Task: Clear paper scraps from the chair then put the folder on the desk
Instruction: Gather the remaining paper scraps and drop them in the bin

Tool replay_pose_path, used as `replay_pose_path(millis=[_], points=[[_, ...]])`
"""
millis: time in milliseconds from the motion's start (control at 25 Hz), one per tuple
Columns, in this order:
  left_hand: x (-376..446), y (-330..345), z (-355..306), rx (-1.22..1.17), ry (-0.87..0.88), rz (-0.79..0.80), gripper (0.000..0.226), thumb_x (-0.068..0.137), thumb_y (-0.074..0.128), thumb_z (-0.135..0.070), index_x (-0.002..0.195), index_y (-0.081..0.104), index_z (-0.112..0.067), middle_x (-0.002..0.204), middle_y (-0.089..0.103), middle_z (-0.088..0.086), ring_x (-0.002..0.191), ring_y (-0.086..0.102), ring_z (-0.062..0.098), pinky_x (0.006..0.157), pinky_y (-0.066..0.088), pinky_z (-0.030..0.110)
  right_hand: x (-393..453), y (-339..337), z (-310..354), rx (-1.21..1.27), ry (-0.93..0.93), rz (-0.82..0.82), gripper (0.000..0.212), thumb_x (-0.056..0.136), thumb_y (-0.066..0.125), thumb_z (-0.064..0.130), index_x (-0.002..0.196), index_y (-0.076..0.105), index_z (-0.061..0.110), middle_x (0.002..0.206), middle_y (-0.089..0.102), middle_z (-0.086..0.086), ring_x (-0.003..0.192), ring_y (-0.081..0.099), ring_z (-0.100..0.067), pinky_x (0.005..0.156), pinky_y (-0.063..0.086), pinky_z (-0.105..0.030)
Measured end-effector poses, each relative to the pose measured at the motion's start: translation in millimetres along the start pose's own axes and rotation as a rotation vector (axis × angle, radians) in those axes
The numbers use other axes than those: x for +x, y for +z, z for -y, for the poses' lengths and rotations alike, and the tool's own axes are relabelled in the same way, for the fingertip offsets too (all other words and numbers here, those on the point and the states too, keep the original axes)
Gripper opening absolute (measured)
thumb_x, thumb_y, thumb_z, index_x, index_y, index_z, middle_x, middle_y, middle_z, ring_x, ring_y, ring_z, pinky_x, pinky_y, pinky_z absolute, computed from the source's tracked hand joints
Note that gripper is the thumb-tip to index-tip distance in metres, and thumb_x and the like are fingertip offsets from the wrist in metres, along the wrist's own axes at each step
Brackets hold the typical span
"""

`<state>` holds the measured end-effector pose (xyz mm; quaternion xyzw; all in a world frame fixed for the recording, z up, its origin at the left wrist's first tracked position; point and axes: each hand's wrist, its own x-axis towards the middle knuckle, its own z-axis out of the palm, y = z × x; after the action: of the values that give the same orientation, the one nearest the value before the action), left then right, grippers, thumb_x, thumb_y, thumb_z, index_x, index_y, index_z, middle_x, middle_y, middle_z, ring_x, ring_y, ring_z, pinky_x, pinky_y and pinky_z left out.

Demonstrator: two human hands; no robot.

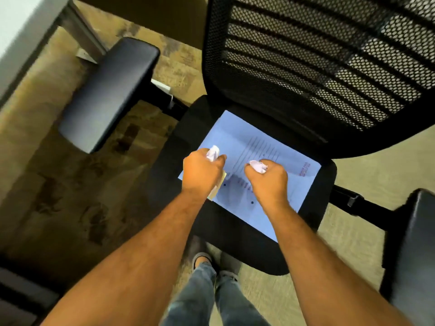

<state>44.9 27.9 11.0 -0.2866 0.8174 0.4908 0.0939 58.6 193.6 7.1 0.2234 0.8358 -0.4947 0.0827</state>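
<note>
A light blue folder (237, 135) with printed lines lies flat on the black seat (247, 250) of an office chair. My left hand (202, 171) hovers over the folder's left part, closed around a crumpled white paper scrap (213, 153). A yellowish slip (217, 188) shows under its wrist; I cannot tell if the hand holds it. My right hand (268, 178) is over the folder's middle, closed on another crumpled white scrap (258, 165).
The chair's mesh backrest (317, 60) rises behind the seat. Padded armrests stand at the left (110, 92) and right (414, 255). A pale desk edge (21, 27) and its metal leg are at the upper left. My feet stand on carpet before the seat.
</note>
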Motion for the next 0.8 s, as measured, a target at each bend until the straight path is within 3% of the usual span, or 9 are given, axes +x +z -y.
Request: replay_pose_path(millis=[120, 280, 400, 480, 640, 760, 800], points=[[-23.1, -53.3, -2.4, -0.009, -0.024, -0.082, 0.050, 0.081, 0.083, -0.043, 0.057, 0.050, -0.015, 0.053, 0.049, -0.006, 0.048, 0.044, 0.011, 0.053, 0.044, 0.030, -22.0, 9.9, 43.0, -0.078, -0.124, 0.097, 0.024, 0.088, 0.073, 0.013, 0.066, 0.064, 0.009, 0.062, 0.062, -0.009, 0.060, 0.060, -0.026, 0.057, 0.050, -0.042], [-71.9, -130.0, 10.9, -0.088, -0.138, -0.264, 0.057, 0.072, 0.084, -0.054, 0.051, 0.044, -0.019, 0.048, 0.043, -0.007, 0.048, 0.042, 0.013, 0.052, 0.040, 0.033, -74.4, 43.4, 94.3, -0.116, -0.180, 0.230, 0.030, 0.089, 0.070, 0.011, 0.064, 0.058, -0.001, 0.064, 0.057, -0.023, 0.061, 0.048, -0.026, 0.062, 0.050, -0.050], [-113.8, -182.7, 46.5, -0.160, -0.217, -0.377, 0.057, 0.070, 0.078, -0.062, 0.053, 0.050, -0.016, 0.050, 0.054, -0.003, 0.051, 0.056, 0.018, 0.055, 0.050, 0.041, -139.9, 74.0, 117.7, -0.094, -0.162, 0.362, 0.033, 0.087, 0.076, 0.029, 0.061, 0.060, 0.018, 0.058, 0.063, 0.007, 0.058, 0.058, -0.012, 0.056, 0.048, -0.033], [-138.1, -208.6, 72.8, -0.210, -0.283, -0.442, 0.059, 0.071, 0.075, -0.065, 0.061, 0.059, -0.009, 0.061, 0.064, 0.008, 0.066, 0.068, 0.030, 0.066, 0.057, 0.049, -178.5, 93.2, 121.9, -0.103, -0.192, 0.493, 0.036, 0.086, 0.076, 0.037, 0.059, 0.057, 0.023, 0.059, 0.063, 0.014, 0.059, 0.060, -0.007, 0.053, 0.043, -0.025], [-201.4, -271.5, 157.9, -0.297, -0.445, -0.655, 0.059, 0.073, 0.074, -0.067, 0.067, 0.067, -0.009, 0.064, 0.069, 0.005, 0.067, 0.070, 0.024, 0.064, 0.056, 0.043, -269.3, 150.3, 124.0, -0.212, -0.350, 0.757, 0.051, 0.084, 0.075, 0.040, 0.055, 0.042, 0.015, 0.050, 0.042, 0.002, 0.050, 0.034, -0.010, 0.049, 0.031, -0.027], [-254.4, -310.6, 230.2, -0.318, -0.547, -0.762, 0.057, 0.071, 0.072, -0.071, 0.065, 0.066, -0.015, 0.063, 0.068, 0.000, 0.064, 0.068, 0.016, 0.062, 0.052, 0.036, -335.7, 195.2, 111.5, -0.260, -0.379, 0.913, 0.052, 0.087, 0.076, 0.037, 0.060, 0.044, 0.007, 0.057, 0.052, -0.011, 0.056, 0.050, -0.024, 0.056, 0.041, -0.040], [-269.5, -319.1, 254.1, -0.345, -0.591, -0.782, 0.055, 0.072, 0.074, -0.069, 0.067, 0.067, -0.014, 0.065, 0.070, 0.000, 0.065, 0.068, 0.016, 0.063, 0.052, 0.036, -355.5, 207.9, 104.2, -0.278, -0.357, 0.948, 0.052, 0.088, 0.076, 0.037, 0.060, 0.043, 0.009, 0.055, 0.054, -0.007, 0.061, 0.059, -0.027, 0.057, 0.043, -0.040]])
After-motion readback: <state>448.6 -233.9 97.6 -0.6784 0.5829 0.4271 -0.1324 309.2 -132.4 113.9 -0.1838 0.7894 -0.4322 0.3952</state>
